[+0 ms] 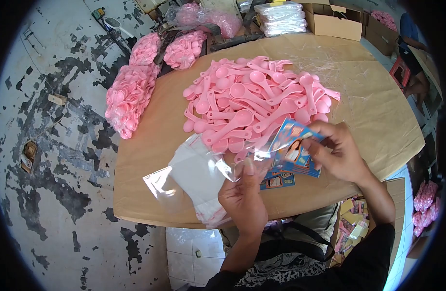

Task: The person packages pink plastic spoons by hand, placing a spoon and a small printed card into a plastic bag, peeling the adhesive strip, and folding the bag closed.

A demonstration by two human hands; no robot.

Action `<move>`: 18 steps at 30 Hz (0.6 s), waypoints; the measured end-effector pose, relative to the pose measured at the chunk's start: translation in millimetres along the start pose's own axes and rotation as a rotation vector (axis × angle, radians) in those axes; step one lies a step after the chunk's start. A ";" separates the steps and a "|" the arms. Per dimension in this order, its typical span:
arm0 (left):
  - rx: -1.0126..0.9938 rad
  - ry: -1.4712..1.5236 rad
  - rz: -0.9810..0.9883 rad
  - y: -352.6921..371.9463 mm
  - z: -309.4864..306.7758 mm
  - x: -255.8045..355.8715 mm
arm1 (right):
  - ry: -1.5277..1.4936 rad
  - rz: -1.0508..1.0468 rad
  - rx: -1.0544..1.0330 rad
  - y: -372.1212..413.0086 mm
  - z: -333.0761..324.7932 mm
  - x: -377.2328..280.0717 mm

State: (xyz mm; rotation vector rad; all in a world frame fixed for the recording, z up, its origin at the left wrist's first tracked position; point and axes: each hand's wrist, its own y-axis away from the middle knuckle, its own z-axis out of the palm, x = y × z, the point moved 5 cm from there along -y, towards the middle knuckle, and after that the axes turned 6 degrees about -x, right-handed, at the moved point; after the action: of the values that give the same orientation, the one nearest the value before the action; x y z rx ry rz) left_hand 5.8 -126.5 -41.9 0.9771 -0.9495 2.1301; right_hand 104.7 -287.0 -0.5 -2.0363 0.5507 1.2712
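My left hand (244,196) pinches a clear plastic bag (162,186) between thumb and fingers; its shiny film stretches out to both sides of the hand. In my right hand (336,150) is a blue printed card (293,138), gripped by its right side and tilted up next to the bag's film. Beneath the hands, more blue cards (278,181) lie on the brown paper-covered table (150,160). A stack of clear bags (196,167) sits left of my left hand. Just beyond both hands spreads a large heap of pink plastic scoops (261,92).
Filled bags of pink scoops (131,94) line the table's left edge. At the back are packs of clear plastic (281,19) and a cardboard box (334,24). Another person's arm (419,85) shows at far right. Below the table, a carton holds small colourful packets (351,225).
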 end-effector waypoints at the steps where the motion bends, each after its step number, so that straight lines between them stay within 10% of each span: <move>1: -0.009 0.052 0.003 -1.4 1.9 1.6 | -0.031 0.009 0.051 0.7 -3.6 -0.6; 18: -0.176 -0.250 -0.091 5.6 16.0 9.9 | 0.018 0.025 -0.218 4.7 6.6 -8.0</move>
State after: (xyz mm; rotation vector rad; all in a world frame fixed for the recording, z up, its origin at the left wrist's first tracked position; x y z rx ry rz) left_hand 2.2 -140.2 -28.4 1.1910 -1.1683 1.8433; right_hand 94.0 -285.4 3.3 -2.2266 0.4644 1.3801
